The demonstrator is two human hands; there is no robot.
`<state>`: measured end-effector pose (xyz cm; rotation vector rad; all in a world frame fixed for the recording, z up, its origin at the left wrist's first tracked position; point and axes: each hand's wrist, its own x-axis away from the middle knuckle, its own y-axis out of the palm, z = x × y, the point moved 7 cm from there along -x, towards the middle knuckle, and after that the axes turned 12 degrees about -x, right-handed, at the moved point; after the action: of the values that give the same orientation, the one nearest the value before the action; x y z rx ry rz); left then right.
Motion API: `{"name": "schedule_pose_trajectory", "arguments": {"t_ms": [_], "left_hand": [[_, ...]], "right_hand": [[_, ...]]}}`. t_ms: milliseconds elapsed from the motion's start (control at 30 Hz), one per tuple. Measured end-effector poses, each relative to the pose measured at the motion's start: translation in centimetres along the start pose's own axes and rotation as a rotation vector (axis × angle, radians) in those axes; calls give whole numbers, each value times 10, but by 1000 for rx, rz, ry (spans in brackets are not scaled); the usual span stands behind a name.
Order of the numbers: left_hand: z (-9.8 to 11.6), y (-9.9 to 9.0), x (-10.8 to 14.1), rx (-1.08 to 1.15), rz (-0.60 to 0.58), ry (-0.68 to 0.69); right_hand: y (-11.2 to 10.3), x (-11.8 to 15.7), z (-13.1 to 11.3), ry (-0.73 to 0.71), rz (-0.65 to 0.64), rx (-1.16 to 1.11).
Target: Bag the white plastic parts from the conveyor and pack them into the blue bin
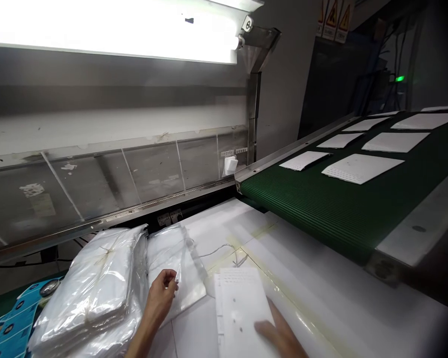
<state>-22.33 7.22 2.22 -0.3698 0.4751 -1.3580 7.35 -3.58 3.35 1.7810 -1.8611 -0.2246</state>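
Observation:
My left hand [160, 293] pinches the edge of a clear plastic bag [175, 263] that lies flat on the white table, and a thin wire or string runs from the bag's top. My right hand [280, 335] rests flat on the lower right of a stack of white perforated sheets [242, 308]. A large pile of white goods in plastic wrap [93, 283] sits just left of my left hand, close to my forearm.
A green conveyor belt [343, 199] carrying several white sheets runs along the right, past the white table [216, 223]. Blue printed cards [11, 323] lie at lower left. A scratched transparent guard panel [108, 184] and a bright lamp [112, 25] stand ahead.

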Motion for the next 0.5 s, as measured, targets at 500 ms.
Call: {"name": "schedule_pose_trajectory", "arguments": {"t_ms": [500], "left_hand": [[20,-56,-6,350,340,-149]], "right_hand": [[65,-94,44,228,-267,150]]}}
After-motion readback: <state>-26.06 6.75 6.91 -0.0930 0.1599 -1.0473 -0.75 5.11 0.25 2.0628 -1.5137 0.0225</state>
